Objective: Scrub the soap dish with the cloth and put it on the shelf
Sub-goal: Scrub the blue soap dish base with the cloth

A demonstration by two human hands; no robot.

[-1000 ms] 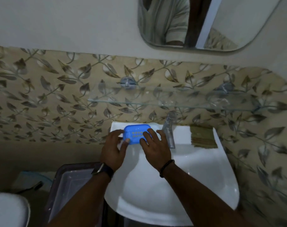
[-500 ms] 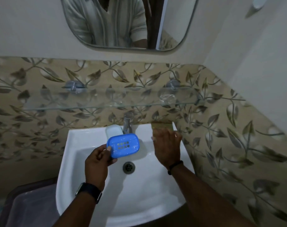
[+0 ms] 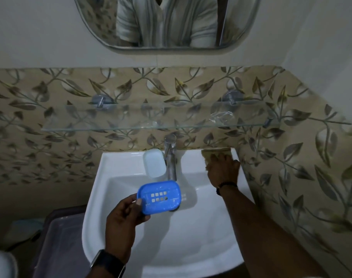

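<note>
Dish point(image 3: 159, 197) held over sink point(image 3: 115, 227) in my left hand point(image 3: 124, 221), pinched at its edge. Right hand point(image 3: 223, 170) lies on cloth point(image 3: 216, 152), grip unclear. I should grab the cloth fully, then scrub the slots.

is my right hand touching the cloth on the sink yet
Touching. In the head view the right hand lies on the cloth at the sink's back corner, its fingers overlapping the cloth's near edge.

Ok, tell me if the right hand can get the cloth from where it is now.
Probably yes. The right hand is already on the cloth at the sink's back right corner, with nothing between them; the tap stands clear to its left.
</note>
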